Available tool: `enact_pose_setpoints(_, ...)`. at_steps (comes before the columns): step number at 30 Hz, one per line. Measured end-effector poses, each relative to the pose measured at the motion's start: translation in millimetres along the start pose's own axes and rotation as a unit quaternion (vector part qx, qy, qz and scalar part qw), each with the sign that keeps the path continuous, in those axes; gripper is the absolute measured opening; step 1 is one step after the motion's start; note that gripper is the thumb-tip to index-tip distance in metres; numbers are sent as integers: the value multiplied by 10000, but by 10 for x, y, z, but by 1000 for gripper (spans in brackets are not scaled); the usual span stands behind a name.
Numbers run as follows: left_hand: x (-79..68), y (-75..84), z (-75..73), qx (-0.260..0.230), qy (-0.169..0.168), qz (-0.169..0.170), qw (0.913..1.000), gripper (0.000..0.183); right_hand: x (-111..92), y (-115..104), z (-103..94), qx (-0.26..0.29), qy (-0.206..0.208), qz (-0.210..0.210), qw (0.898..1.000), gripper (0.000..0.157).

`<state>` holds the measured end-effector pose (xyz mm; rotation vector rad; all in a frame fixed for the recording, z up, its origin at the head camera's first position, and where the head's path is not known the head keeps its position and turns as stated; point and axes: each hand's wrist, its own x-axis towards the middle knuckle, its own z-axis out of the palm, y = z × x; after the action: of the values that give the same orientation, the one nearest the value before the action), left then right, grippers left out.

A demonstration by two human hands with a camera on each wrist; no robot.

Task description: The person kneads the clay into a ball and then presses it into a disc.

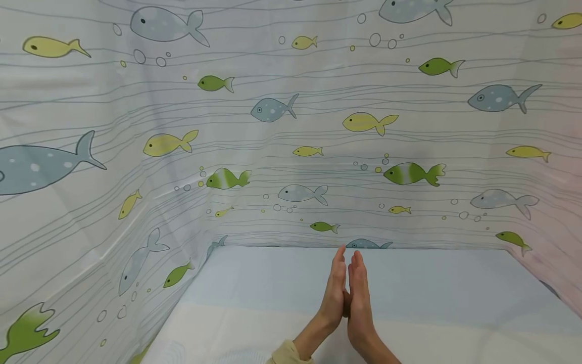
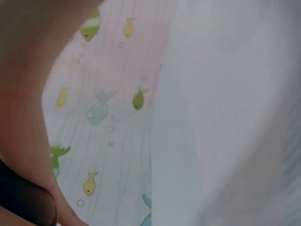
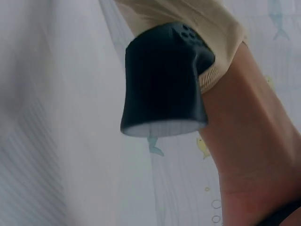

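My left hand (image 1: 334,296) and right hand (image 1: 360,298) are raised in front of me in the head view, palms facing each other. Straight fingers point upward on both. The heels of the palms are close together, while a narrow gap shows toward the fingertips. Between the palms is a darker patch, possibly the thumbs; I cannot tell whether anything is held there. A beige sleeve (image 3: 221,28) covers the left forearm in the right wrist view. Beside that arm sits a black, hood-shaped housing (image 3: 162,84). The left wrist view catches bare skin (image 2: 21,117) and a black band (image 2: 28,197).
Below the hands lies a pale surface (image 1: 254,283) with a light blue strip along its back edge. Fabric printed with fish and wavy lines (image 1: 273,65) hangs behind it and along the left and right sides.
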<state>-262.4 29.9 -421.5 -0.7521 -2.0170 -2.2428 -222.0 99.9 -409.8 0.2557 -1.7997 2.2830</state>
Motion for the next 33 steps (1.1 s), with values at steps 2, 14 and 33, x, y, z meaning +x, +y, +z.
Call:
enact_pose_setpoints(2,-13,2,40,55,-29,-57,10000,62,38,29,-30,-133,207,-21,9997,61)
enact_pose_setpoints(14,-33,167,118,-77,311,383,9988,62,85,170,-82,53,281,173,9994,63)
enact_pose_setpoints(33,56,126,38,73,43,383,9992,63,-85,-158,-55,737,-713,202,9945,59)
